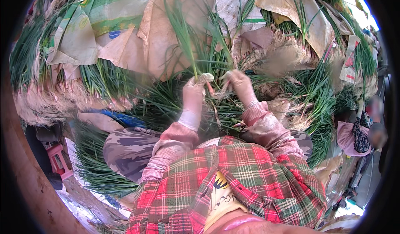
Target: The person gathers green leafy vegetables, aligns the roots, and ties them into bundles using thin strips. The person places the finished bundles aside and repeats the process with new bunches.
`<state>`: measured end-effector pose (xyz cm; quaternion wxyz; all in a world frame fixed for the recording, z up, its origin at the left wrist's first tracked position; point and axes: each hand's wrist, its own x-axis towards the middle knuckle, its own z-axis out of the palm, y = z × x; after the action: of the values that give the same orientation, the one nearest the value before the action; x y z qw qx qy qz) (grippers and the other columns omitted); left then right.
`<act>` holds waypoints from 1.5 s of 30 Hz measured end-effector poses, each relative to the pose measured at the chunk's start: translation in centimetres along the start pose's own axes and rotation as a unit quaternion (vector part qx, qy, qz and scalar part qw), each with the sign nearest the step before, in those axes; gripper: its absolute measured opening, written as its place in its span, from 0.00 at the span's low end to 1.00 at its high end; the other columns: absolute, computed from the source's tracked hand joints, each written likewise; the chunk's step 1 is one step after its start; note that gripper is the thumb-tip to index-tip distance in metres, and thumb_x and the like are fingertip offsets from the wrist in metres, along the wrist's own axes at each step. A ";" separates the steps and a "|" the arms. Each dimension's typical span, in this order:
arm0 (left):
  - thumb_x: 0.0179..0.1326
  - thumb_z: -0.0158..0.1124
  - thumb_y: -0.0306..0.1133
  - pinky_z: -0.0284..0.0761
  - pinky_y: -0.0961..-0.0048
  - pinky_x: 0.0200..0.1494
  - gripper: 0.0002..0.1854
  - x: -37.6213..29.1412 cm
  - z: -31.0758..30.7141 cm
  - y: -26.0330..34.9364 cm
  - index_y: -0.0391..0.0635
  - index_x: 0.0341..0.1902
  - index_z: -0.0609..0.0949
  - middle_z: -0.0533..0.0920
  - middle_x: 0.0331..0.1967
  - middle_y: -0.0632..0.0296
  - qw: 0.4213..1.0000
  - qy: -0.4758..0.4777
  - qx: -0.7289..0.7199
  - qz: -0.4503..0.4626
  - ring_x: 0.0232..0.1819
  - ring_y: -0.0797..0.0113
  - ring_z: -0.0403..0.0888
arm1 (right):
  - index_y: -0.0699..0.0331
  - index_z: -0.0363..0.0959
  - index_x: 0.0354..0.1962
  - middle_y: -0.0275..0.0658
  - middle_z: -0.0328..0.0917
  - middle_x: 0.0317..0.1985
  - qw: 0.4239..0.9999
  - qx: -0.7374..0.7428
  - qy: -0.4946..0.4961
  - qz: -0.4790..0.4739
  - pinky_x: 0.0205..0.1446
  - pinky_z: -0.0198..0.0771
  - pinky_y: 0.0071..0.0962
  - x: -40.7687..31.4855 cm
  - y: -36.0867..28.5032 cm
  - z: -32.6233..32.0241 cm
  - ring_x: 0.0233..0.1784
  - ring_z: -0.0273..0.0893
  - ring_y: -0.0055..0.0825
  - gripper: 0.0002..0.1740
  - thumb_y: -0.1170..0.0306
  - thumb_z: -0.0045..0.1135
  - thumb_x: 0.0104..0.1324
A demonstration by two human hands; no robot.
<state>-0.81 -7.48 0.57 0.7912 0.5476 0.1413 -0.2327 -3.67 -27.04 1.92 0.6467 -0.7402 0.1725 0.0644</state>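
Note:
My left hand (pixel 194 92), in a thin pale glove, grips a green onion (pixel 194 66) near its base; its long leaves rise up and its reddish root end (pixel 210 88) points right. To its right, my right hand (pixel 240 82), gloved too, has its fingers pinched together beside pale roots (pixel 222 92); a long green stalk (pixel 229 53) rises just above it, and whether the fingers hold it cannot be told. Loose green onions (pixel 168 109) lie beneath both hands and across the space before me.
Piles of green onions (pixel 106 78) with roots outward lie ahead, partly under woven plastic sacks (pixel 118 12). More onions (pixel 103 162) lie at my left, and others (pixel 315 93) at my right. A pink plastic stool (pixel 59 162) stands far left. Another person (pixel 356 137) is at far right.

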 end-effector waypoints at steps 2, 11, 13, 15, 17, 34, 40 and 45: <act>0.67 0.66 0.38 0.62 0.82 0.19 0.12 0.4 -0.4 -0.2 0.42 0.44 0.83 0.84 0.25 0.62 0.998 -0.017 -0.059 0.021 0.16 0.80 0.70 | 0.62 0.79 0.38 0.28 0.77 0.27 0.995 0.053 0.071 -0.035 0.27 0.63 0.15 0.1 -0.8 -2.7 0.24 0.68 0.11 0.15 0.60 0.54 0.75; 0.66 0.67 0.34 0.73 0.82 0.28 0.12 -2.3 1.3 2.2 0.37 0.46 0.84 0.82 0.25 0.67 0.993 -0.046 -0.091 0.051 0.20 0.80 0.72 | 0.59 0.78 0.49 0.39 0.84 0.42 0.895 -0.251 0.365 -0.062 0.43 0.78 0.25 -14.8 0.3 -29.5 0.38 0.83 0.28 0.12 0.67 0.50 0.75; 0.65 0.68 0.33 0.65 0.85 0.26 0.12 -2.6 2.0 1.6 0.38 0.47 0.84 0.81 0.25 0.67 0.984 -0.117 -0.105 0.087 0.20 0.83 0.69 | 0.59 0.73 0.58 0.51 0.79 0.52 0.635 -0.745 0.113 0.172 0.57 0.75 0.35 -19.8 5.1 -38.9 0.58 0.78 0.42 0.19 0.64 0.46 0.74; 0.67 0.67 0.33 0.71 0.84 0.31 0.12 -3.3 1.6 2.2 0.37 0.46 0.84 0.75 0.21 0.72 0.988 -0.103 -0.082 0.086 0.21 0.81 0.70 | 0.60 0.71 0.62 0.50 0.79 0.53 0.759 -0.568 0.264 0.178 0.56 0.76 0.33 -17.7 3.4 -32.9 0.57 0.78 0.43 0.23 0.62 0.50 0.72; 0.66 0.67 0.33 0.70 0.84 0.33 0.11 -3.2 1.2 1.4 0.37 0.46 0.84 0.79 0.23 0.69 0.995 -0.044 -0.068 0.055 0.23 0.81 0.72 | 0.59 0.71 0.63 0.40 0.82 0.53 0.897 -0.340 0.258 0.116 0.54 0.76 0.29 -14.2 -1.1 -24.4 0.44 0.83 0.30 0.25 0.58 0.51 0.73; 0.74 0.57 0.39 0.54 0.85 0.22 0.13 -4.4 0.2 2.2 0.43 0.41 0.81 0.75 0.22 0.74 0.989 -0.067 -0.068 0.110 0.20 0.86 0.62 | 0.60 0.75 0.32 0.23 0.68 0.25 0.944 0.320 0.059 -0.048 0.32 0.62 0.17 -1.9 -4.8 9.3 0.27 0.63 0.12 0.09 0.67 0.55 0.72; 0.75 0.55 0.40 0.57 0.85 0.22 0.13 -4.0 -0.7 2.0 0.43 0.42 0.81 0.75 0.23 0.73 0.977 -0.050 -0.203 0.049 0.20 0.84 0.63 | 0.60 0.75 0.35 0.27 0.71 0.27 0.908 0.336 0.207 -0.139 0.29 0.64 0.17 -0.8 -7.3 5.8 0.26 0.66 0.14 0.08 0.67 0.52 0.73; 0.74 0.57 0.42 0.60 0.83 0.20 0.13 -3.4 -1.8 1.6 0.45 0.43 0.80 0.71 0.23 0.75 0.945 -0.098 -0.310 -0.019 0.20 0.84 0.64 | 0.63 0.78 0.36 0.35 0.81 0.33 0.996 -0.044 -0.071 -0.022 0.35 0.71 0.20 -1.1 -7.2 1.7 0.30 0.74 0.15 0.19 0.58 0.46 0.77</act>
<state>-2.79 -4.57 2.81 0.9273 0.2468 0.1388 -0.2450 -1.98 -24.42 8.77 0.6252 -0.7653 0.1070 0.1098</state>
